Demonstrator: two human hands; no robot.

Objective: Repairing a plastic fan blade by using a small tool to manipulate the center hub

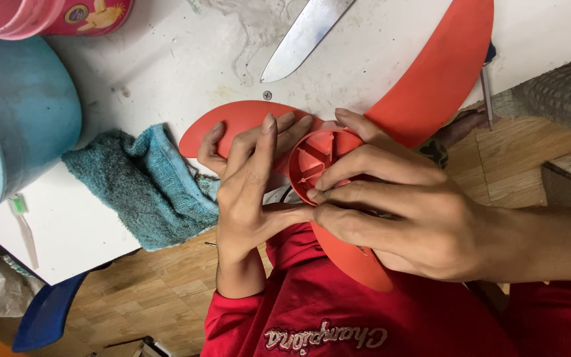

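Observation:
A red plastic fan blade (pixel 431 79) with three wings lies hub-up over the edge of a white table (pixel 186 59). Its round ribbed hub (pixel 322 158) faces me. My left hand (pixel 249 192) lies flat on the left wing, fingers spread, thumb pressing the hub's near rim. My right hand (pixel 398 205) comes in from the right and pinches the hub's near rim between thumb and fingertips. One wing points down over my red shirt.
A crumpled teal towel (pixel 147 185) lies left of my left hand. A large knife (pixel 302 36) and a small screw (pixel 267 95) rest on the table beyond the blade. A blue tub (pixel 18 112) and a pink container (pixel 47 16) stand at the left. Wooden floor shows below.

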